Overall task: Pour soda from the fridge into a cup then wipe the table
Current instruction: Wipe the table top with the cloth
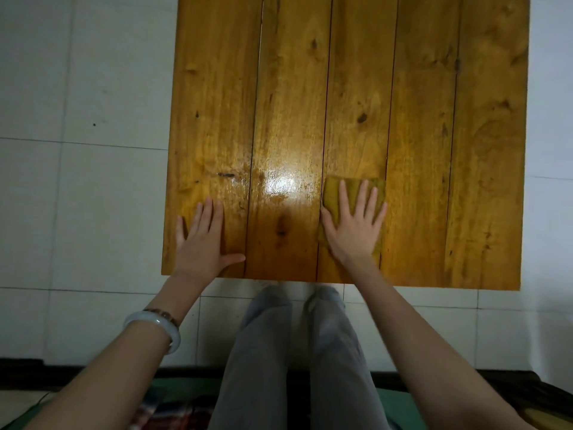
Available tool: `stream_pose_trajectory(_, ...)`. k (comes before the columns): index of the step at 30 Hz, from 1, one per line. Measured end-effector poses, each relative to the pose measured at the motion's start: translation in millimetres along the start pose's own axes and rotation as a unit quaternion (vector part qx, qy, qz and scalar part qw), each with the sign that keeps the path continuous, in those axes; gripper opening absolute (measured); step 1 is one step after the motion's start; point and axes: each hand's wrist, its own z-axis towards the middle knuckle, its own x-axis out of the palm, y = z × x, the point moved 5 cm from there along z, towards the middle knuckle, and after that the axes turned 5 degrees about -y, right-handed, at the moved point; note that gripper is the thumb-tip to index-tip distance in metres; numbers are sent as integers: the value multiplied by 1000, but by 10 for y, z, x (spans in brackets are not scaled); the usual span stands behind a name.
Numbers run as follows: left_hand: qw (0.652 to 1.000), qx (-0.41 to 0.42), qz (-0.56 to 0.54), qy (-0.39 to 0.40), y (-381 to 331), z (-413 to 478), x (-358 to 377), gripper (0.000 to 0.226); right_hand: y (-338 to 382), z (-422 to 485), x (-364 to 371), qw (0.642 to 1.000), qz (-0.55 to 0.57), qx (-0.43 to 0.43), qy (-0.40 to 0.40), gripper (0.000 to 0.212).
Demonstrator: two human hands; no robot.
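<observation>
A wooden plank table (pixel 418 103) fills the upper middle of the head view. A folded yellow-brown cloth (pixel 333 189) lies on it near the front edge, right of centre. My right hand (pixel 353 221) presses flat on the cloth with fingers spread straight. My left hand (pixel 203 240) rests flat on the bare wood at the table's front left corner, fingers straight. A wet shiny patch (pixel 280 184) sits on the wood between the two hands. No soda, cup or fridge is in view.
White floor tiles (pixel 77 197) surround the table on the left, right and front. My legs in grey trousers (pixel 291 352) reach toward the table's front edge. A pale bangle (pixel 155 324) circles my left wrist.
</observation>
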Motion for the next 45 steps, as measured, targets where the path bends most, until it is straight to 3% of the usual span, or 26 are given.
stream_pose_trajectory(2,1000,-5,2,4,-5,0,-10,118,380,108,39,999,17,47,4,72)
stream_pose_trajectory(4,1000,-10,11,9,-26,-3,-16,118,795,84,77,999,32,36,8,72)
stream_pose_trajectory(7,1000,-9,0,14,-33,-2,-43,117,1238,-235,79,995,43,-93,17,70)
stream_pose_trajectory(11,999,-6,-44,-15,-4,-3,-130,100,1059,-478,-6,976,100,-192,22,66)
stream_pose_trajectory(13,986,-41,-149,-67,-52,-37,-193,88,820,-493,-152,970,188,-156,4,59)
stream_pose_trajectory(15,943,-112,-296,-99,-159,-69,-211,79,520,-455,-284,962,267,-52,-12,49)
stream_pose_trajectory(18,878,-203,-425,-77,-372,-79,-114,63,235,-325,-335,939,332,83,14,38)
stream_pose_trajectory(23,872,-258,-403,-99,-509,-59,-75,48,399,-195,-246,913,370,132,106,21)
stream_pose_trajectory(31,878,-269,-383,-98,-555,7,-65,26,590,-99,-197,929,313,150,128,5)
stream_pose_trajectory(34,878,-248,-393,-113,-577,-10,-85,14,612,-91,-218,922,332,144,135,11)
stream_pose_trajectory(45,829,-236,-497,-104,-582,-50,-95,19,684,-130,-254,891,430,113,96,20)
